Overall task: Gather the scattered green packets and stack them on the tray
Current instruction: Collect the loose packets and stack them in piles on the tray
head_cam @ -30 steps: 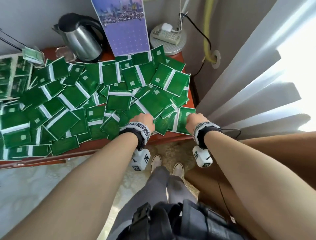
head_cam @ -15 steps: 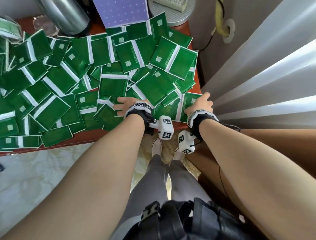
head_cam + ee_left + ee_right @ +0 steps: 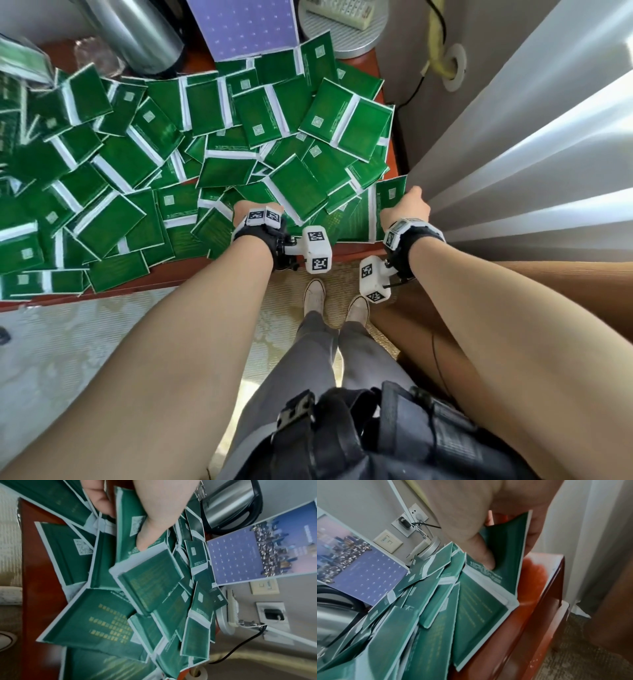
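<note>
Right hand (image 3: 488, 524): grip closed on one green packet (image 3: 505, 555) at the right edge of the pile, thumb on its face, fingers behind it. The packet is tilted up on edge, its lower edge at the neighbouring packets.

Left hand (image 3: 145, 511): thumb pressed on the face of a packet (image 3: 130, 524) at the near edge of the pile, another finger beside it at left; whether fingers curl under the packet cannot be told. In the head view the left hand (image 3: 257, 209) is mostly hidden by the wrist band.

Green packets (image 3: 219, 144): scattered in an overlapping heap over most of the red-brown desk (image 3: 191, 270), some overhanging its front edge.

Behind the heap: steel kettle (image 3: 137, 31), purple calendar card (image 3: 246, 24), round white base (image 3: 346, 31) carrying a remote. White curtain (image 3: 513, 144) just right of the desk.
</note>
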{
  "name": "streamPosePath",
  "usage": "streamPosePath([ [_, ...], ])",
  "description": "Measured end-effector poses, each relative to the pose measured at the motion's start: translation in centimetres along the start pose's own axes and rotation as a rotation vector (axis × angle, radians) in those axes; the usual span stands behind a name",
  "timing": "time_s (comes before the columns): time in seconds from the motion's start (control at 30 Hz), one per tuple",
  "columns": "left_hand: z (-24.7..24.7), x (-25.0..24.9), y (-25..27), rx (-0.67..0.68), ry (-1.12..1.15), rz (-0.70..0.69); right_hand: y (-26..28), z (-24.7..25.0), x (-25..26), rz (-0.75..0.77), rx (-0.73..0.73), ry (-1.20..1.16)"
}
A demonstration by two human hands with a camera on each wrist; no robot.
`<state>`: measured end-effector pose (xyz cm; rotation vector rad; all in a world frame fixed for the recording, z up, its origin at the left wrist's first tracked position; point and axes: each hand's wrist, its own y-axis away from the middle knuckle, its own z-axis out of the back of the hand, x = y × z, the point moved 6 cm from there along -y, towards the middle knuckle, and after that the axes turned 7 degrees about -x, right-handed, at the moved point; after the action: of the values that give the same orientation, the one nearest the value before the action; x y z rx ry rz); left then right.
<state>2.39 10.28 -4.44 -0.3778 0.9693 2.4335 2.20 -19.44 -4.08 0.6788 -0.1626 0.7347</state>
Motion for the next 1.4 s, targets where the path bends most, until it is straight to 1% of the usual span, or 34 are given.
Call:
streamPosePath([
  [0.07,0.7,0.1,-0.1,0.014,0.007,-0.037,-0.4,1.0,0.1,0.046,-0.014,0.055],
  [0.13,1.8,-0.2,0.1,-0.007,-0.059,-0.054,-0.5,1.8,0.5,0.135,-0.036,0.129],
  [0.23,2.9,-1.1,0.4,-0.063,-0.300,-0.144,0.0,1.8,1.3,0.264,-0.044,0.242],
  [0.33,2.1,-2.3,2.0,-0.101,-0.472,-0.331,0.9,0.5,1.4,0.373,-0.027,0.352],
  [0.47,-1.2,-1.7,4.0,-0.154,-0.673,-0.607,2.6,-1.8,1.2,0.527,-0.001,0.463],
  [0.53,-3.3,-0.9,4.8,-0.093,-0.741,-0.735,3.4,-3.0,0.8,0.609,0.003,0.520],
  [0.6,-4.7,0.4,5.4,-0.022,-0.765,-0.794,3.9,-4.1,0.0,0.661,0.020,0.573],
  [0.7,-5.4,2.2,6.1,0.009,-0.822,-0.875,4.4,-5.1,-1.7,0.673,0.100,0.654],
  [0.8,-5.6,2.8,6.6,0.029,-0.865,-0.954,4.7,-5.2,-2.3,0.663,0.143,0.630],
  [0.93,-7.0,3.3,6.6,0.083,-0.872,-1.015,4.8,-5.9,-2.7,0.634,0.150,0.631],
  [1.1,-8.2,3.8,7.1,0.112,-0.874,-1.072,4.8,-6.9,-3.0,0.637,0.085,0.612],
  [1.2,-8.4,4.8,8.0,0.097,-0.875,-1.125,4.7,-6.4,-3.4,0.676,0.069,0.586],
  [1.3,-8.0,5.6,8.8,0.036,-0.849,-1.175,4.9,-5.5,-3.7,0.709,0.061,0.579],
  [1.4,-7.5,5.8,9.2,0.012,-0.843,-1.196,5.1,-4.5,-3.6,0.727,0.063,0.566],
])
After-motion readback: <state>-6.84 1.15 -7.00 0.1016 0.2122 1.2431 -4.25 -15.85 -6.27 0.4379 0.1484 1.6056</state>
